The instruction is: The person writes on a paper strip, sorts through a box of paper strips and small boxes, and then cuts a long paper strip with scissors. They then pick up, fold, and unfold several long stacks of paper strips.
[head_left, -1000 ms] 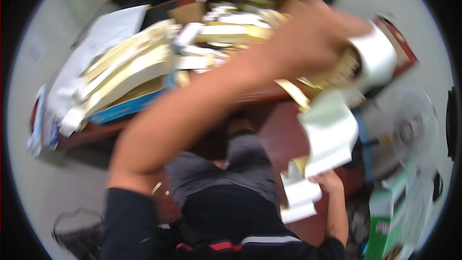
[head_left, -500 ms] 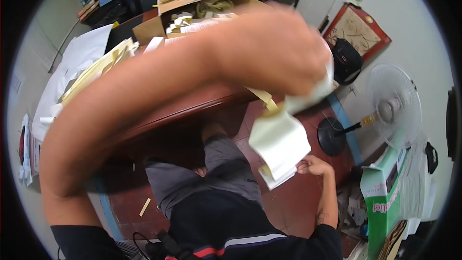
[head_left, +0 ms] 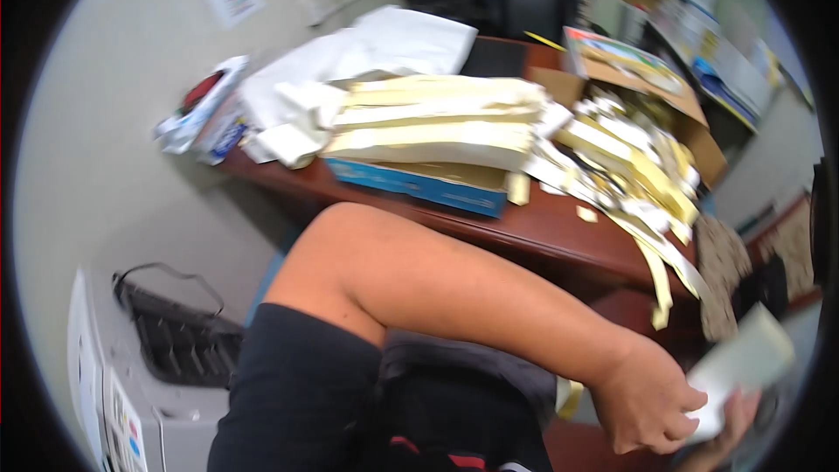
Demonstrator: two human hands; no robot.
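Observation:
My left arm reaches across the view to the lower right, where my left hand [head_left: 647,402] has its fingers curled at the near edge of a pale sheaf of paper [head_left: 750,357]. Just beyond it my right hand [head_left: 734,426], partly blurred, grips the lower part of the same paper with its fingers against it. The paper is tilted and held up in the air, off the desk. How many sheets it has I cannot make out.
A dark red desk [head_left: 577,240] carries a blue box [head_left: 415,185] with stacked cream paper [head_left: 437,118], heaped paper strips [head_left: 629,153] and a cardboard box [head_left: 699,135]. Strips hang over its front edge. A grey machine [head_left: 188,428] stands at lower left.
My view has swung left, so the desk's left side and the grey machine now show. My raised left arm has come down, its hand now beside my right hand at the paper.

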